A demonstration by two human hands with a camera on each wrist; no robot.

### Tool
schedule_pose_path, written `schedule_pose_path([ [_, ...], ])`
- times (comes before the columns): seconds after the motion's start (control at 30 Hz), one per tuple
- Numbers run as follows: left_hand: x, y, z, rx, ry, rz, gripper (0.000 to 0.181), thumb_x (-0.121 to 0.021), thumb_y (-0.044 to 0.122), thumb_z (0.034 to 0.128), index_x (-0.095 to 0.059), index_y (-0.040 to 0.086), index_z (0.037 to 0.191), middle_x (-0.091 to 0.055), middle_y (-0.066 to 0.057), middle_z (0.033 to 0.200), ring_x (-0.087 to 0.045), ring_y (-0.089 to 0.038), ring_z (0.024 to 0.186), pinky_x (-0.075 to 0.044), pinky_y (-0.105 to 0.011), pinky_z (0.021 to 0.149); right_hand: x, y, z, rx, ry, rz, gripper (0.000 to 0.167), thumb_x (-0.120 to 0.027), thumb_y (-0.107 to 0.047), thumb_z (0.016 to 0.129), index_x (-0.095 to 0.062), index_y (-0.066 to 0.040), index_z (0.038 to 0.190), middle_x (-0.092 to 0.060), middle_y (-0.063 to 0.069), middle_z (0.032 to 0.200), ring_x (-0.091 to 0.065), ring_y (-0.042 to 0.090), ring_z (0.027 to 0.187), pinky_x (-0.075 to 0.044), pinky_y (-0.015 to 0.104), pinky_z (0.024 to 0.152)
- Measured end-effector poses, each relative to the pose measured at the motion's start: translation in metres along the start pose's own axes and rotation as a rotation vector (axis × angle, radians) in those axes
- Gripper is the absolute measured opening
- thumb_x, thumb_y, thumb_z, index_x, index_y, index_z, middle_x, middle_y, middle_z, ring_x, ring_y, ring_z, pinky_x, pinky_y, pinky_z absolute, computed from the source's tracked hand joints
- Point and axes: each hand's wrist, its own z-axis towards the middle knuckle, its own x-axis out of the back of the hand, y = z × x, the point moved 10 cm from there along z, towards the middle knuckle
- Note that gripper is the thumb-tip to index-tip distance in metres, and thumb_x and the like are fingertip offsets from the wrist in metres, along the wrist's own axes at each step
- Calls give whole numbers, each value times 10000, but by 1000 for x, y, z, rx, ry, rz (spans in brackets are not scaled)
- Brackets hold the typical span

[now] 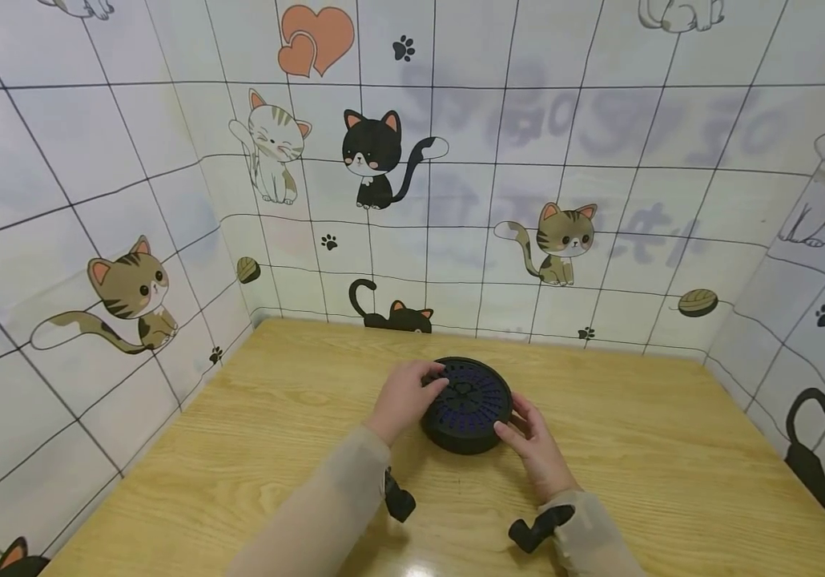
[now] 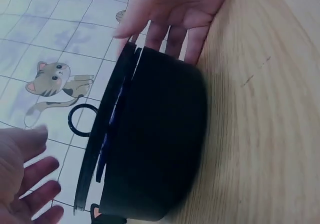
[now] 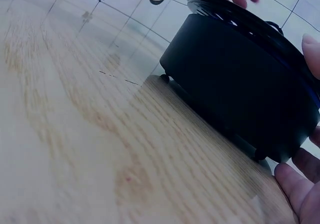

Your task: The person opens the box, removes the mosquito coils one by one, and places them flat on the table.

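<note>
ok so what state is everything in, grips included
Black container: upright on the table
Slotted lid: over the container, a gap showing between their edges
Ring: standing up from the lid
Left grip: fingers parted near the lid, apart from it in the left wrist view
Right grip: holding the container's side

The round container [image 1: 472, 405] looks smooth, matt plastic, the wood-grained tabletop [image 1: 643, 441] slightly glossy, the sleeves [image 1: 329, 501] matt cloth
</note>
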Motion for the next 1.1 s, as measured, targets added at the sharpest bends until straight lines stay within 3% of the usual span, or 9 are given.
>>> schedule_pose_path([
  [0.1, -8, 2, 7, 5, -62, 3, 333, -614, 307, 954, -657, 148, 1243, -635, -1, 1220, -545, -211, 1185, -443, -402, 994, 0, 0, 0, 1, 3, 1, 730, -641, -229, 941, -216, -120, 1525, -209, 140, 1556, -242, 358, 1398, -253, 523, 1107],
  [0.2, -14, 6, 13, -8, -82, 21, 292, -631, 329, 939, -703, 178, 1179, -658, 20, 1179, -554, -204, 1169, -428, -399, 1009, 1, 1, 1, 0, 8, -7, 727, -649, -243, 934, -232, -120, 1517, -218, 139, 1552, -247, 360, 1395, -261, 534, 1106],
  [0.5, -27, 4, 23, 18, -93, 42, 191, -661, 356, 912, -760, 260, 1043, -691, 99, 1086, -589, -178, 1119, -395, -441, 1014, 2, 3, 1, -6, 17, -40, 746, -666, -283, 919, -241, -128, 1511, -224, 142, 1550, -265, 380, 1385, -278, 566, 1093],
  [0.9, -31, -7, 23, 64, -87, -58, 156, -684, 339, 893, -770, 267, 1002, -697, 109, 1054, -598, -174, 1110, -329, -486, 1050, 0, 1, 1, -8, 13, -31, 747, -667, -282, 919, -240, -132, 1513, -225, 130, 1552, -249, 361, 1396, -264, 556, 1103],
  [1.1, -31, -9, 23, 62, -81, -64, 144, -683, 340, 892, -775, 278, 983, -701, 127, 1018, -610, -162, 1063, -316, -456, 958, 0, -2, -1, -16, 12, -34, 760, -669, -278, 918, -230, -122, 1518, -221, 131, 1556, -246, 354, 1399, -258, 543, 1111],
])
